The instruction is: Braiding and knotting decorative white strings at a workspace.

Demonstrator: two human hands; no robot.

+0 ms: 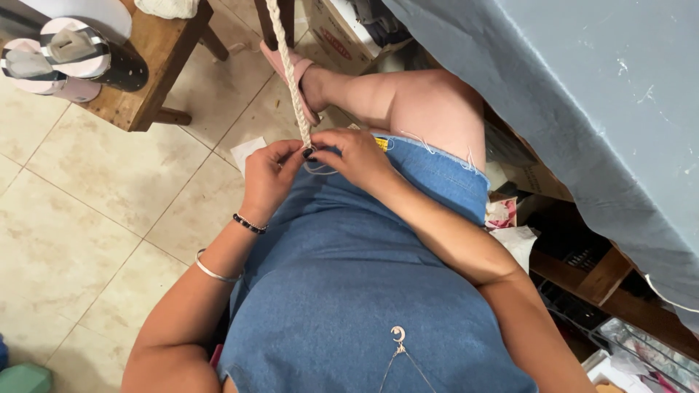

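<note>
A cream braided cord [290, 69] runs taut from the top of the view down to my lap. My left hand [268, 175] and my right hand [357, 154] meet at its lower end, fingers pinched on the loose strands [319, 169] just below the braid. I wear a black bead bracelet and a silver bangle on my left wrist. Both hands rest over my blue denim dress [349, 276]. My bare knee [429, 109] and a foot in a pink sandal [291, 69] lie beyond the hands.
A wooden stool [149, 69] with pale sandals [62, 58] on it stands at the upper left on beige floor tiles. A blue-grey cloth [582, 94] drapes a table on the right, with wooden shelves, boxes and clutter [582, 291] under it.
</note>
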